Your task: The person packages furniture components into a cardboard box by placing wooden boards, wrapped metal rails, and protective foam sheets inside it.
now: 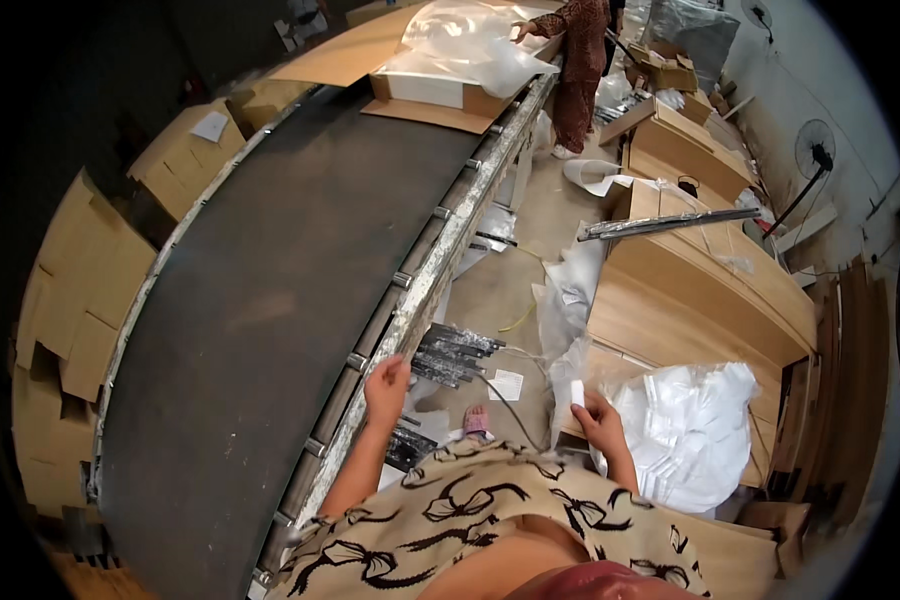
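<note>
My left hand (385, 390) is over the near metal rail (410, 325) of a conveyor, its fingers curled together; whether anything small is inside them cannot be seen. Between the thumb and fingers of my right hand (602, 428) is a small white rectangular block (577, 393), held upright. Just right of that hand lies a pile of white plastic bags (695, 430) on light wood-coloured panels (660, 315). The dark conveyor belt (260, 290) runs along my left side, away from me.
Far along the belt lies an open carton (440, 95) with clear plastic sheeting (465, 45); another person (578, 75) reaches toward it. Dark strips (455, 355) lie low between conveyor and panels. Wrapped dark bars (670, 223) rest across the panels. Cardboard boxes (80, 310) line the left side.
</note>
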Available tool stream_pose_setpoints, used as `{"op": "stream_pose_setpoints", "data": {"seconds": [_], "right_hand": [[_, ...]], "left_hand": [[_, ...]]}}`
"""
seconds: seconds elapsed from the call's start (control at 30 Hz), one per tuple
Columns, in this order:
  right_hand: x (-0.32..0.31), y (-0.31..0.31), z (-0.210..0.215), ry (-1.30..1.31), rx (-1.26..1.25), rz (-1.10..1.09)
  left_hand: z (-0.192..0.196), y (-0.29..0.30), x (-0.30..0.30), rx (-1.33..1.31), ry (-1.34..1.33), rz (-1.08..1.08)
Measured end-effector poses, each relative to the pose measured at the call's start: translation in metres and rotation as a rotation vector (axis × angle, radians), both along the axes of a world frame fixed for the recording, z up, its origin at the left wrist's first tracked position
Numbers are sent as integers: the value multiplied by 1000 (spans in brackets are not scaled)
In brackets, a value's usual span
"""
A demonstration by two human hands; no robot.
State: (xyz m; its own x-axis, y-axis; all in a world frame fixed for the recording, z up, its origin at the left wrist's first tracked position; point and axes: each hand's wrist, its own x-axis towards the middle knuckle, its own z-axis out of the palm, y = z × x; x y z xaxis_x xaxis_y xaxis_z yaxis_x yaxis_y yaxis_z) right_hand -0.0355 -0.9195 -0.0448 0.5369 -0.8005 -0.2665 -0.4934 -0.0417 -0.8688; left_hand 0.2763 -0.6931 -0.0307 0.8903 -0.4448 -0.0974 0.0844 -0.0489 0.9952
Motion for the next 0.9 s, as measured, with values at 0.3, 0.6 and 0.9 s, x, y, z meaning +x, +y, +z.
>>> {"op": "stream_pose_setpoints", "data": {"seconds": [0.3,0.6,0.9], "right_hand": [[146,-169,48,99,-240,282],[316,-368,104,59,-56,207],[525,-525,102,-283,82,-120]], "left_hand": [[11,-97,131,381,-726,125],[-21,-99,178,994,-962,351],[-18,-114,191,1016,-938,426]]}}
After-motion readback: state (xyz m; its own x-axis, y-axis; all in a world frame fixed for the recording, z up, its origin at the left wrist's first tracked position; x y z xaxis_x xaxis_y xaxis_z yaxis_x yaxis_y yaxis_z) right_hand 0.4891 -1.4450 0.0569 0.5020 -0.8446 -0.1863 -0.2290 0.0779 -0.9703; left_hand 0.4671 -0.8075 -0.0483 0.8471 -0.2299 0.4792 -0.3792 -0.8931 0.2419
